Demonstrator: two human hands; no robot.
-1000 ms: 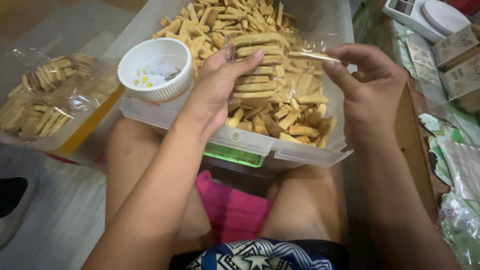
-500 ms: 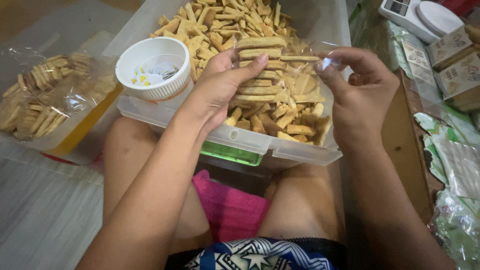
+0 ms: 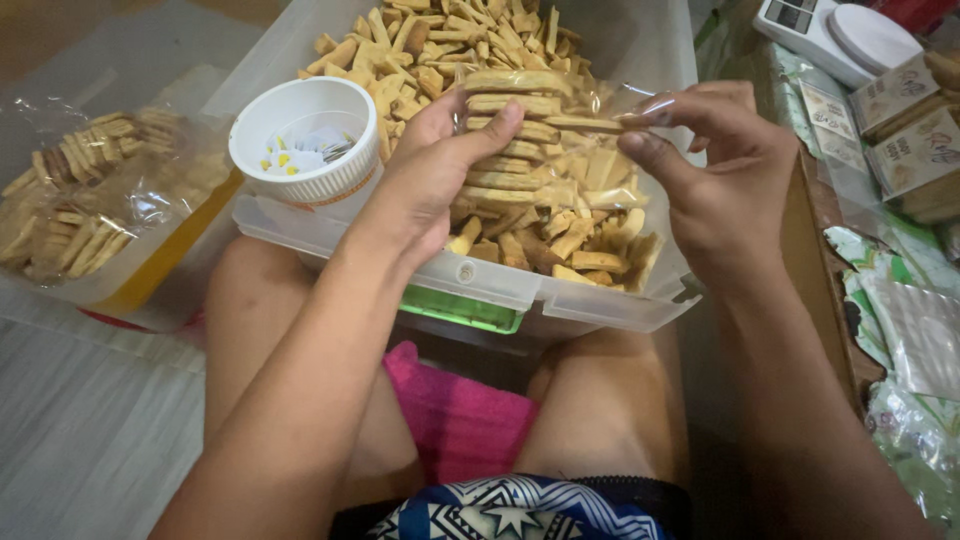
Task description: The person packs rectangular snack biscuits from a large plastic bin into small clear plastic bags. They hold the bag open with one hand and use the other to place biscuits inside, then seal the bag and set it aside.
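A clear plastic bin [image 3: 560, 300] full of tan cracker sticks [image 3: 440, 45] rests on my knees. My left hand [image 3: 425, 175] grips a neat stack of cracker sticks [image 3: 515, 125] inside a thin clear bag [image 3: 620, 150], thumb over the top. My right hand [image 3: 715, 170] pinches the bag's open edge between thumb and fingers at the stack's right side. A white cup [image 3: 305, 140] with small packets in it sits in the bin's near left corner, just left of my left hand.
Filled clear bags of cracker sticks [image 3: 85, 195] lie in a tray at the left. A white kitchen scale [image 3: 840, 35] stands at the top right, with small cardboard boxes [image 3: 905, 120] and flat wrappers [image 3: 900, 320] along the right edge.
My right hand has moved left, closer to the stack, and now pinches the bag edge nearer it. My left hand keeps its hold on the stack.
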